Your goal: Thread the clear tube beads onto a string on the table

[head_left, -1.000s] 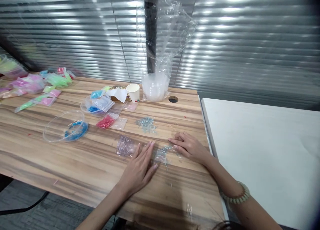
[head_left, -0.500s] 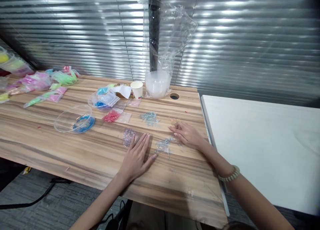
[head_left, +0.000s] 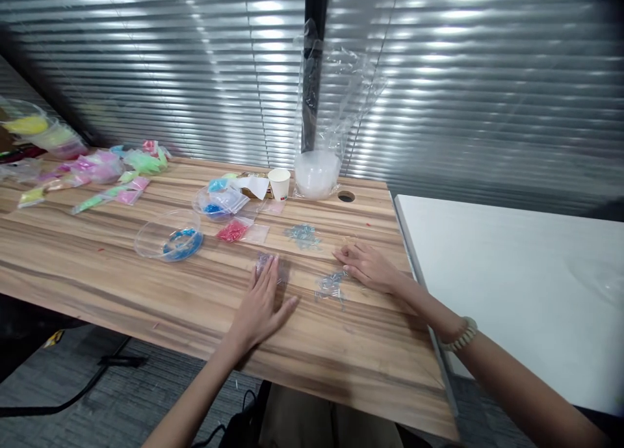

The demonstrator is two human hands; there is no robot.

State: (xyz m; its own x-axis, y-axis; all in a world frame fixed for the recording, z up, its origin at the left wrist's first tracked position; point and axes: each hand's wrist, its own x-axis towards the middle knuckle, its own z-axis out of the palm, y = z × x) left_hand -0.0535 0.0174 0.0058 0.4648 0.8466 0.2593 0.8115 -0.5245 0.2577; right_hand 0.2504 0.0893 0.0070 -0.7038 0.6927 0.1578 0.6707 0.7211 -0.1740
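Note:
My left hand point(head_left: 258, 305) reaches forward over the wooden table, fingers stretched and thumb spread out to the side. Its fingertips cover part of a small heap of pale purple tube beads point(head_left: 263, 259). My right hand point(head_left: 368, 266) rests palm down, fingers extended to the left and slightly bent, with no object visible in it. A few thin yellowish pieces point(head_left: 347, 240) show just beyond its fingers. Below its fingertips lies a loose pile of blue-grey and clear tube beads point(head_left: 331, 285). Farther back is another pile of blue-grey beads point(head_left: 303, 235).
Left of the hands are a bag of red beads point(head_left: 233, 229) and a clear round container with blue beads point(head_left: 182, 244). Behind stand a paper cup point(head_left: 279, 184) and bagged clear bowls point(head_left: 316, 175). Colourful bags point(head_left: 100, 167) lie far left. A white table point(head_left: 511, 272) adjoins at right.
My left hand has shifted forward onto the purple beads and now covers more of them. My right hand stays near the same spot, its fingers a little flatter. The view has turned slightly left.

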